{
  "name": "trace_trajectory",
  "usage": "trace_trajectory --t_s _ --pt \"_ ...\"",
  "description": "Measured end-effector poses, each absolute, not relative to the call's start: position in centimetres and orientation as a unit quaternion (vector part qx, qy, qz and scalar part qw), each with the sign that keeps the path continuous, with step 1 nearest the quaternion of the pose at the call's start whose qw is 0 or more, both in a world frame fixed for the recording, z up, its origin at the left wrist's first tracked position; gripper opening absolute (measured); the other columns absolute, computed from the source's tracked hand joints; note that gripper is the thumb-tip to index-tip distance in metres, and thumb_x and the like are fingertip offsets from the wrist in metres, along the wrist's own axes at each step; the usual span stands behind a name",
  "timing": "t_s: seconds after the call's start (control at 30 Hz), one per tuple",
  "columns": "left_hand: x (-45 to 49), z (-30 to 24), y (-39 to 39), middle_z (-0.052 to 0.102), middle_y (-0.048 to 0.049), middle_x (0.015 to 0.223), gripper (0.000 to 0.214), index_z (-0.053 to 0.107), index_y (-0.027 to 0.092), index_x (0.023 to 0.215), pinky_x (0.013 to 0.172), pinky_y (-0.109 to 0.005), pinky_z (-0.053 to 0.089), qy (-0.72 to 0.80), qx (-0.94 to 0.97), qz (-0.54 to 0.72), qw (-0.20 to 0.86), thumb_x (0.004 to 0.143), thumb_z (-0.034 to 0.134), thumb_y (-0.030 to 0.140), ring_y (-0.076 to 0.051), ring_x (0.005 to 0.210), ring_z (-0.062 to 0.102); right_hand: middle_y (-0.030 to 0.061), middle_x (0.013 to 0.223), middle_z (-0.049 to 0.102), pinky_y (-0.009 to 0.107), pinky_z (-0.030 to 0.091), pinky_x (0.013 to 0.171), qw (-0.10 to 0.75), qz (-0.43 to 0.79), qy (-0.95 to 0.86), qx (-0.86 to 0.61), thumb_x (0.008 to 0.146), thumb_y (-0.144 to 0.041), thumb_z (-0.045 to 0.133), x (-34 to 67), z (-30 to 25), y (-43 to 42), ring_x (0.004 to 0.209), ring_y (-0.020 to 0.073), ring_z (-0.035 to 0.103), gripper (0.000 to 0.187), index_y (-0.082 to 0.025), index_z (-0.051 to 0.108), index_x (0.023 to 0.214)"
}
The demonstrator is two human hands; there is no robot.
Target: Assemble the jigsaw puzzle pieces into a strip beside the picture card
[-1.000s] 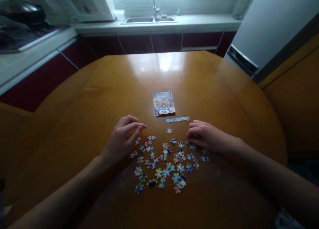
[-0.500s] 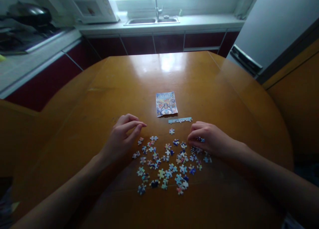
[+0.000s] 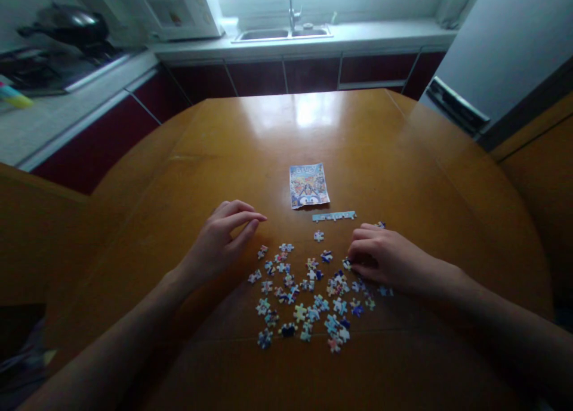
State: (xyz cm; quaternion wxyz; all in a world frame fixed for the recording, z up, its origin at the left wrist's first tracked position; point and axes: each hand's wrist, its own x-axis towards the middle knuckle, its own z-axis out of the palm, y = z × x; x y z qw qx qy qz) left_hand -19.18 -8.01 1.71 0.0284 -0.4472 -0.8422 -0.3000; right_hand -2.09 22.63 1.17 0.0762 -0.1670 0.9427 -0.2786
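Several small colourful puzzle pieces (image 3: 304,291) lie scattered on a round wooden table (image 3: 250,160). My left hand (image 3: 221,238) rests at the left edge of the scatter, its fingers stretched forward and holding nothing. My right hand (image 3: 389,257) lies on the right side of the scatter with its fingers curled down onto the pieces there; whether it grips one is hidden. A joined strip of pieces (image 3: 333,216) lies just beyond the hands, a single piece (image 3: 318,235) below it. Farther back lies a small printed picture sheet (image 3: 308,185).
A kitchen counter with a sink and tap (image 3: 282,32) runs along the back under a window. A microwave (image 3: 179,11) stands at its left, a dark pan (image 3: 67,23) on the left counter. A grey fridge (image 3: 501,47) is at the right.
The view has drifted, so everything sits a little further right in the picture. My right hand has slid slightly back and down over the right-hand pieces. The left hand has hardly moved.
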Motion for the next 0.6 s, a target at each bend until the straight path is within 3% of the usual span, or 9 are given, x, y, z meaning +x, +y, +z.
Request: trace_trajectory --t_s 0.23,0.4,0.6 --pt "-19.4 2.7 -9.1 0.066 -0.0062 0.098 0.02 0.074 0.023 0.102 0.08 -0.032 0.05 -0.817 -0.506 -0.273 -0.047 0.098 0.057 0.031 -0.018 0.091 0.061 0.0035 0.084 0.066 0.031 0.044 0.073 0.089 -0.291 0.935 -0.182 0.09 -0.021 0.065 -1.7 1.8 23.8 0.08 0.0163 0.057 0.01 -0.021 0.071 0.082" --pt "-19.4 2.1 -9.4 0.067 -0.0047 0.088 0.018 0.077 0.025 0.095 0.068 -0.027 0.05 -0.806 -0.516 -0.268 -0.111 0.095 0.062 0.035 -0.015 0.077 0.061 0.005 0.083 0.067 0.03 0.046 0.066 0.042 -0.334 0.929 -0.151 0.091 -0.029 0.065 -1.8 1.5 24.5 0.074 0.0156 0.059 0.015 -0.021 0.073 0.081" --pt "-20.0 2.0 -9.9 0.066 -0.0039 0.085 0.016 0.078 0.023 0.089 0.066 -0.025 0.049 -0.815 -0.493 -0.275 -0.131 0.092 0.066 0.034 -0.014 0.073 0.061 0.0054 0.081 0.067 0.031 0.044 0.057 -0.045 -0.349 0.932 -0.083 0.091 -0.038 0.063 -2.8 0.9 27.2 0.066 0.0161 0.058 0.021 -0.022 0.07 0.08"
